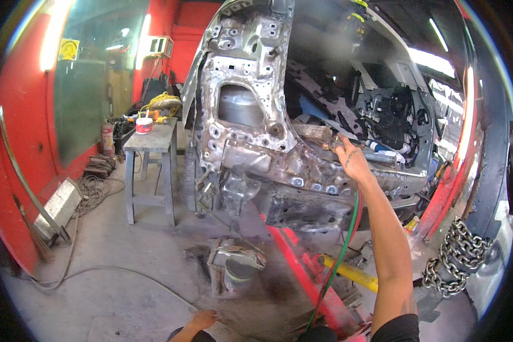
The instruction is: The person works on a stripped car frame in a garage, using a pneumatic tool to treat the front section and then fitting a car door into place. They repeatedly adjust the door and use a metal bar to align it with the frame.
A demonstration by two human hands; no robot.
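Note:
A vehicle body stripped to bare metal [248, 157] stands before me, its rear pillar full of holes and its lower sill [319, 185] scuffed and spotted with weld marks. My right hand [350, 159] reaches to the opening above the sill, fingers closed; what they hold is hidden. Close by its fingertips lies a brownish block-like piece [316, 135]. A green hose [347, 242] and a red one hang below my right wrist and run down to the floor. Low in front of me, my left hand [204, 318] is curled closed, and I cannot make out anything in it.
To the left stands a grey metal stand [151, 139] with a red-and-white tub [144, 125]. Beneath the body are a bucket [239, 272], a red lift arm [302, 265] and a yellow bar [353, 273]. Heavy chain [456, 259] hangs at right. A thin hose [125, 269] crosses the floor.

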